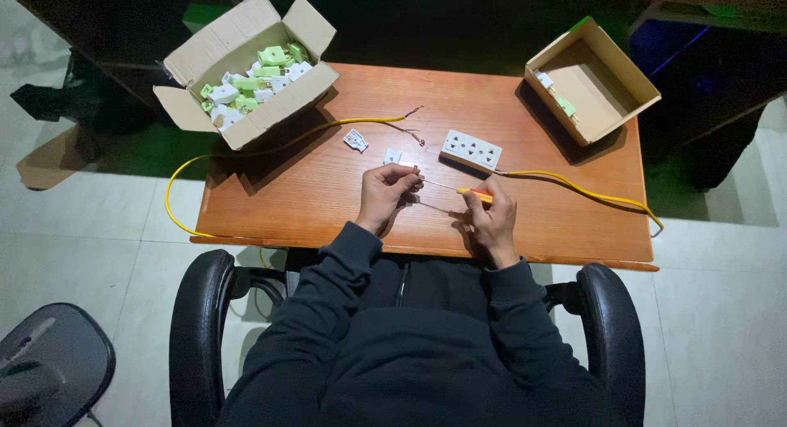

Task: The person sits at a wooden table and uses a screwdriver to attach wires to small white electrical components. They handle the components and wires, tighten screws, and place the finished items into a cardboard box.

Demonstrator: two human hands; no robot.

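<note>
- Two hands work close together at the near edge of a wooden table (328, 206), at 6 o'clock, with dark sleeves running back toward a black office chair (201, 312).
- The right hand (490, 218) is closed round a yellow-handled screwdriver (475, 195), its thin metal shaft pointing to 9 o'clock, toward the other hand.
- The left hand (385, 193) is curled, fingertips pinched on a small white plug part (407, 174); the part is mostly hidden by the fingers, so its exact shape is hard to tell.
- The screwdriver tip seems to meet that part right at the left fingertips.
- Just beyond the left hand, at 12 o'clock from it, a small white piece (393, 156) lies on the table, and a second white piece (356, 140) sits a little further off at 11 o'clock.
- At 1 o'clock from the hands rests a white socket strip (471, 151), with a yellow cable (590, 191) leaving it toward 3 o'clock and dropping over the table's right edge.
- Another yellow wire (246, 152) loops off the left edge, its bare ends lying near the strip.
- At the far 10 o'clock corner stands an open cardboard box (279, 107) of green and white plugs (246, 87).
- At the far 2 o'clock corner stands a second cardboard box (594, 87), nearly bare inside, holding a few small parts along its left wall.
</note>
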